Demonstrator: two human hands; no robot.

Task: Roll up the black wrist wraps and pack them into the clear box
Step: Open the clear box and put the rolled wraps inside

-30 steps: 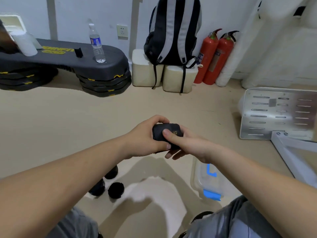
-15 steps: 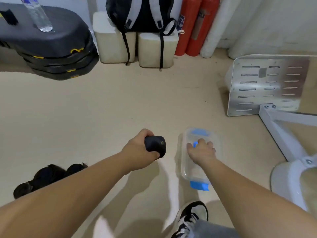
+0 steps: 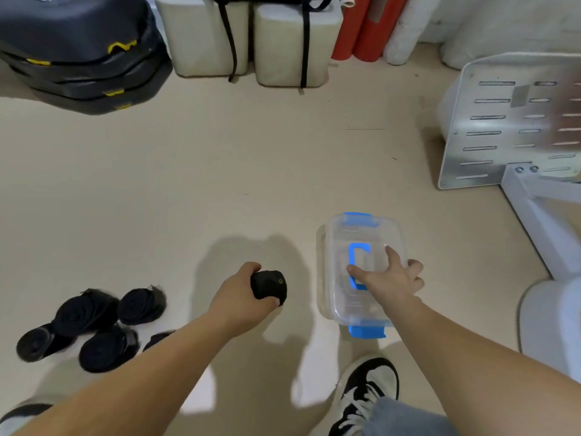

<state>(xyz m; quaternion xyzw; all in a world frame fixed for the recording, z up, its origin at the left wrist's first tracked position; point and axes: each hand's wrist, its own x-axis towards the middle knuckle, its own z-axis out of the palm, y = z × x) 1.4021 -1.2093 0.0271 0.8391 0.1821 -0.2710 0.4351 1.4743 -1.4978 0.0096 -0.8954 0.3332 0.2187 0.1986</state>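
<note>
Wrap [image 3: 268, 286], rolled into a tight black bundle, clamped in left hand [image 3: 239, 294], fingers curled round it, thumb over the top. Held above floor [image 3: 220, 171], just left of box [image 3: 328, 297] and not touching it. Between the two hands, nearer the left.

Small yellow "G" readable on wrap's outer face, close to the fingertips. Yellow marks on dark stacked platform [image 3: 78, 51], far ahead of left hand, too blurred to read.

Right hand [image 3: 390, 278] spread flat on box's clear lid [image 3: 386, 231]: thumb laid across blue handle [image 3: 356, 247], index finger straight on the lid, other fingers bent at lid's right edge. Cannot tell whether those hook the edge. Lid on, blue clips [image 3: 358, 217] at far and near ends.

More rolls [image 3: 91, 322], black, lying on floor well to the left of left hand and nearer the body. Black-and-white shoe [image 3: 367, 385] below right forearm.
</note>
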